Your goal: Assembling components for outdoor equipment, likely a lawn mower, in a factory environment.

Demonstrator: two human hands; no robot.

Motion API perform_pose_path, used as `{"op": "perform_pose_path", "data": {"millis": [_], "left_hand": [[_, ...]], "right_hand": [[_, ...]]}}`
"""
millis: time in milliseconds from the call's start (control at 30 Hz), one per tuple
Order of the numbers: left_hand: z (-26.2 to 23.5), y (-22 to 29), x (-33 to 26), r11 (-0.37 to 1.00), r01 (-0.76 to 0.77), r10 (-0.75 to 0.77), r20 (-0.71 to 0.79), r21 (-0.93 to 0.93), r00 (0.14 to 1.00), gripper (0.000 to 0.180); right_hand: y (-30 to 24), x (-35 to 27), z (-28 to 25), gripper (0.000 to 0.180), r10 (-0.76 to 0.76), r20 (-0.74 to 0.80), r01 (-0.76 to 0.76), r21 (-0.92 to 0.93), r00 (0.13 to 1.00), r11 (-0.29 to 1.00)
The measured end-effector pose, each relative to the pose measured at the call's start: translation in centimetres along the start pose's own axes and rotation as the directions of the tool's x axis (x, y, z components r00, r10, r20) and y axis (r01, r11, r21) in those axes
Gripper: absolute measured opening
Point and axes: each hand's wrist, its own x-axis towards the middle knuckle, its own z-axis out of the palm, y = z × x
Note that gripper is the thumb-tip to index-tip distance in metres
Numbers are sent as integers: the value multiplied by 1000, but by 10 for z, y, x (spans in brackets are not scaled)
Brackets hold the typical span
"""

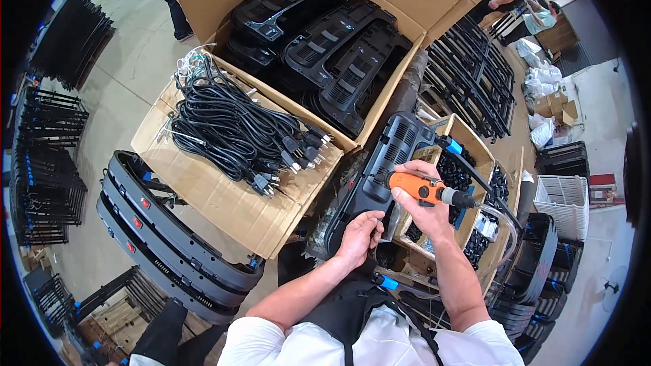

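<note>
My right hand (428, 211) is wrapped around an orange power screwdriver (410, 186), whose silver and black end points to the right. The tool is held above a long black plastic cover (380, 169) with slotted vents, which lies slanted in front of me. Close to the cover's near end, my left hand (361, 238) is closed with its fingertips pinched together; whatever may be between them is too small to make out. A clear hose (513, 240) curves down past the right forearm.
Wooden bins (468, 137) of small black parts stand to the right. Ahead, a cardboard box (390, 112) holds black covers; a bundle of black power cords (230, 125) lies on its flap. Curved black housings (176, 244) are stacked at left. Several people stand farther off.
</note>
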Motion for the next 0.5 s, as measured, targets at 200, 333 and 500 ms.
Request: {"op": "perform_pose_path", "data": {"millis": [200, 333, 500], "left_hand": [[1, 18, -6, 999, 32, -32, -10, 22, 999, 23], [-5, 56, -13, 991, -107, 111, -48, 84, 993, 24], [-15, 84, 0, 453, -161, 531, -121, 877, 838, 36]], "right_hand": [[-4, -1, 1, 51, 33, -23, -32, 34, 999, 999], [-8, -1, -4, 50, 51, -42, -49, 57, 998, 997], [-9, -1, -6, 50, 26, -56, -22, 80, 998, 997]]}}
